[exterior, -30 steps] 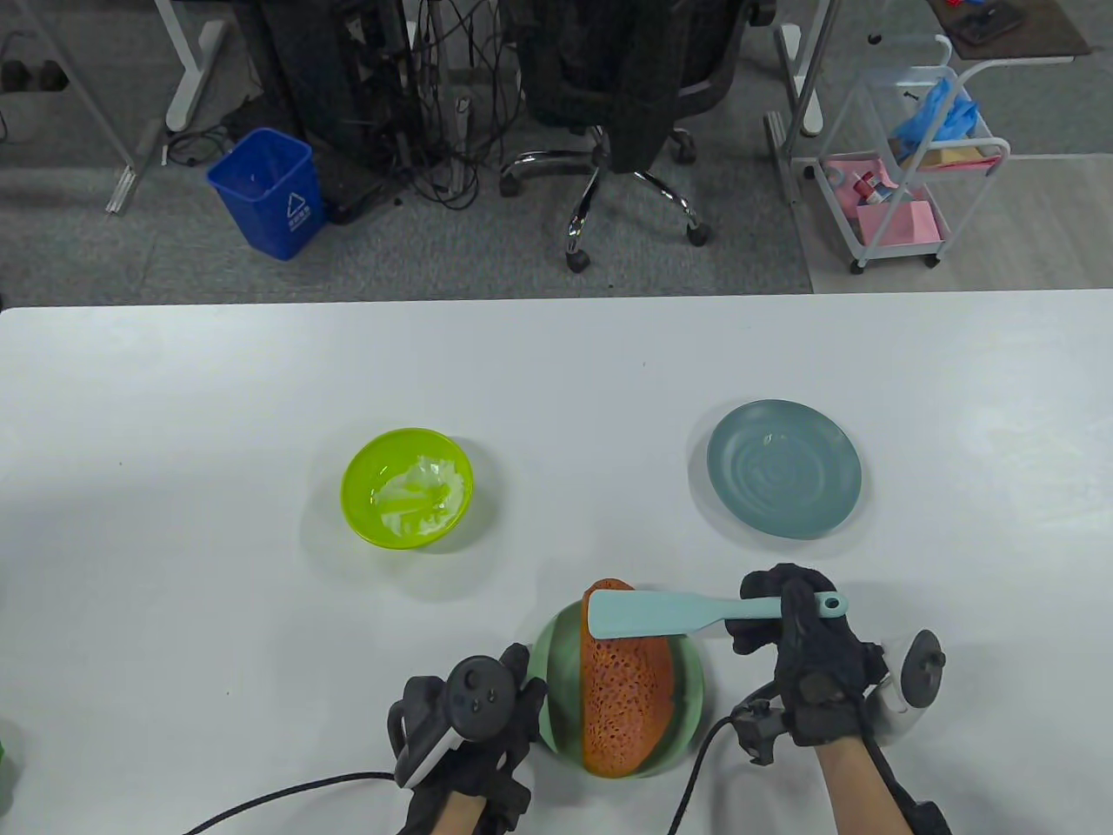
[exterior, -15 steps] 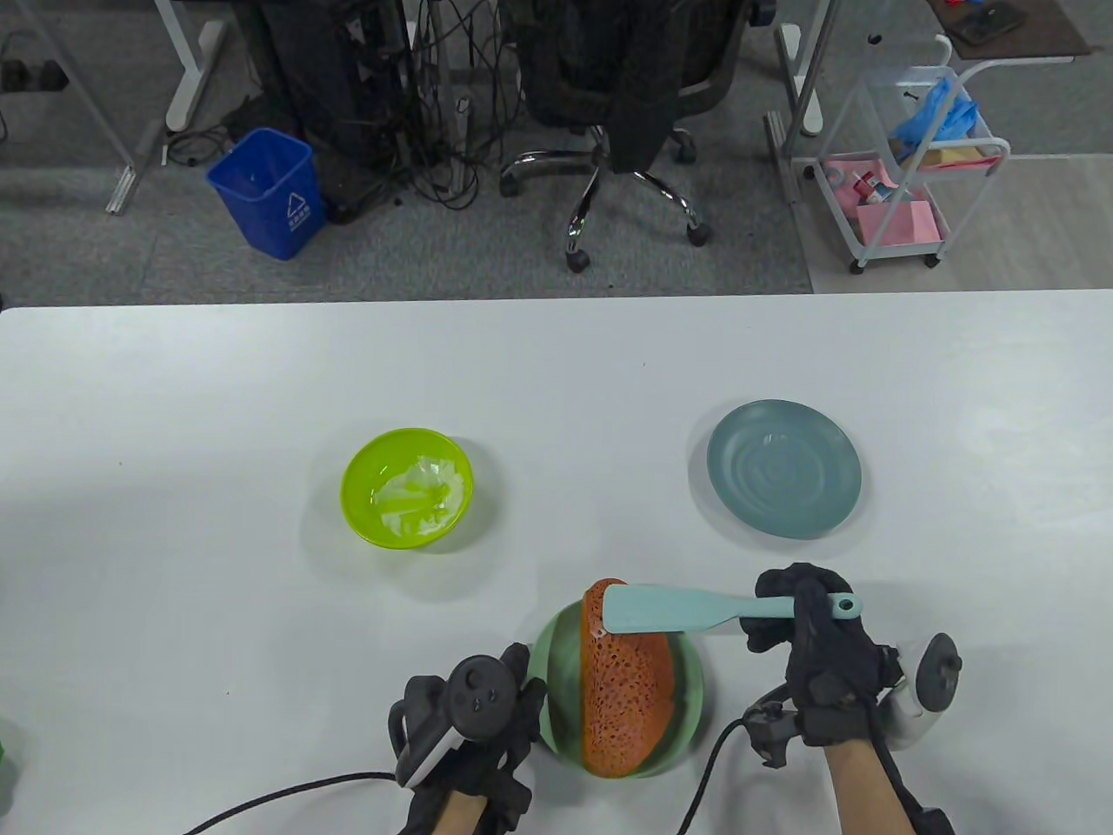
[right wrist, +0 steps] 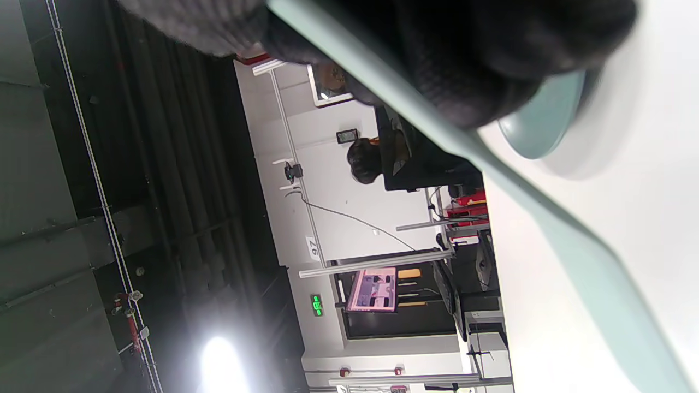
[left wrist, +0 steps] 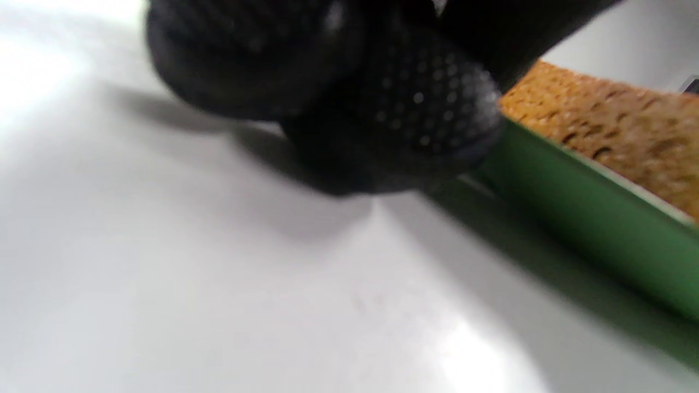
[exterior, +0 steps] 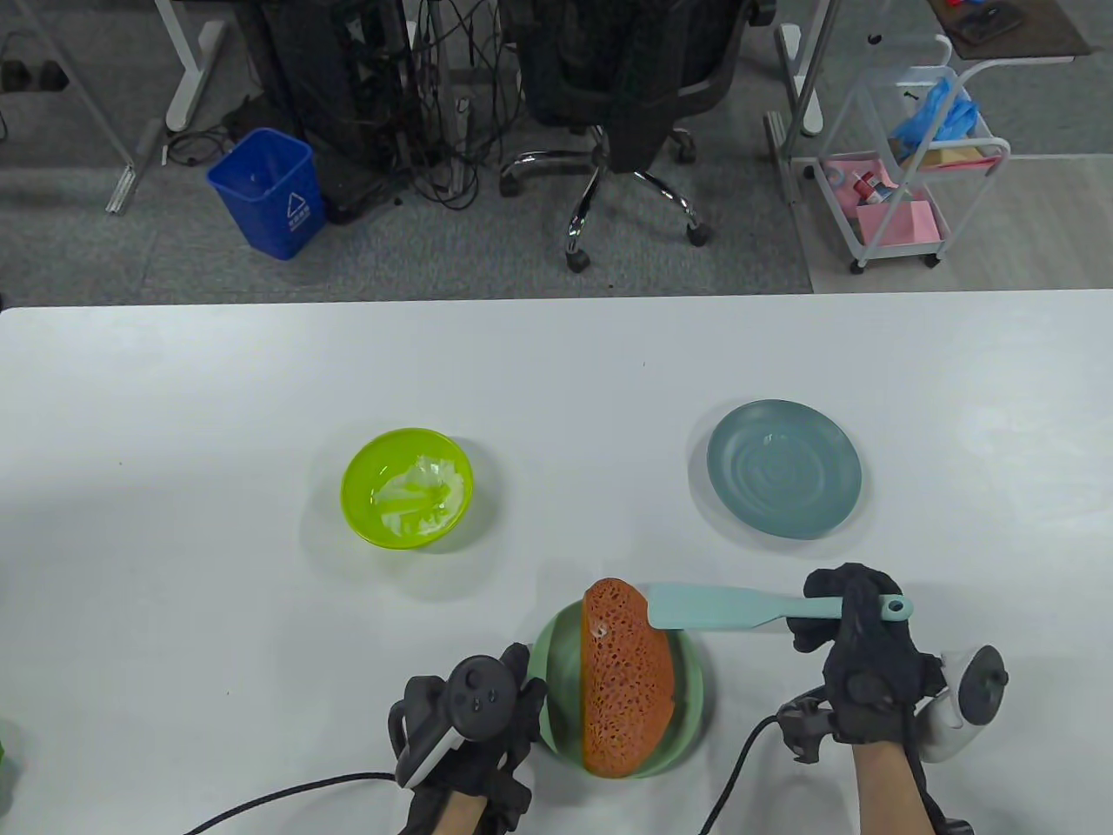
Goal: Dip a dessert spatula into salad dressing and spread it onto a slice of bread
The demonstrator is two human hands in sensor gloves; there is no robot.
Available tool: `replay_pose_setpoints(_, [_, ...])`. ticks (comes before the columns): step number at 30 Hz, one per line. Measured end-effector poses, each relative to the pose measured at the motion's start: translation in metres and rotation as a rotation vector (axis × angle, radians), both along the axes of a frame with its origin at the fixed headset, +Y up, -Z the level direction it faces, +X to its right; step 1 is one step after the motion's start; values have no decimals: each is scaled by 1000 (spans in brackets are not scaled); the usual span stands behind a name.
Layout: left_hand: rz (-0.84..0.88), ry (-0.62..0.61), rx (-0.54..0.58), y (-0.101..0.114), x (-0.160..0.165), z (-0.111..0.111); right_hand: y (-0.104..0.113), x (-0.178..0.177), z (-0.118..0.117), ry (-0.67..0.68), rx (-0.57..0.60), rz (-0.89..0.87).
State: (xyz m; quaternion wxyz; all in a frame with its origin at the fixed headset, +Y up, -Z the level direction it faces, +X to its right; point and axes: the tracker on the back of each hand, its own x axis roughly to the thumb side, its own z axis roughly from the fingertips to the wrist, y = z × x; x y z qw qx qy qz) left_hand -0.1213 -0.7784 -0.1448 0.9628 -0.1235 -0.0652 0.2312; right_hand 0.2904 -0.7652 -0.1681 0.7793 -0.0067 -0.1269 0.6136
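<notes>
Near the table's front edge, the right hand (exterior: 856, 639) is clamped on the thin handle of the pale teal silicone spatula (exterior: 739, 606), probably light and bendy, blade tip over the orange porous bread slice (exterior: 626, 687), while the left hand (exterior: 469, 722) lies beside the green plate (exterior: 556, 687), grip unclear.

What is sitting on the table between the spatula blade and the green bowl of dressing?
Nothing visible. The right hand holds the spatula with its blade tip at the bread slice's far end. From there to the lime green bowl, up and to the left, only bare white table shows. The blue-grey plate lies off to the right.
</notes>
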Motion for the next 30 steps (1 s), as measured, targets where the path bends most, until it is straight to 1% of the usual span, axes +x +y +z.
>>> replay_pose_setpoints(4, [1, 1, -1, 0, 0, 0, 0, -2, 0, -7, 4, 4])
replay_pose_setpoints(9, [1, 2, -1, 0, 0, 0, -1, -7, -1, 6, 44, -30])
replay_pose_setpoints(12, [1, 2, -1, 0, 0, 0, -1, -15, -2, 28, 67, -11])
replay_pose_setpoints(20, [3, 1, -3, 0, 0, 0, -2, -37, 0, 95, 65, -23])
replay_pose_setpoints(30, [6, 1, -5, 0, 0, 0, -3, -40, 1, 96, 41, -3])
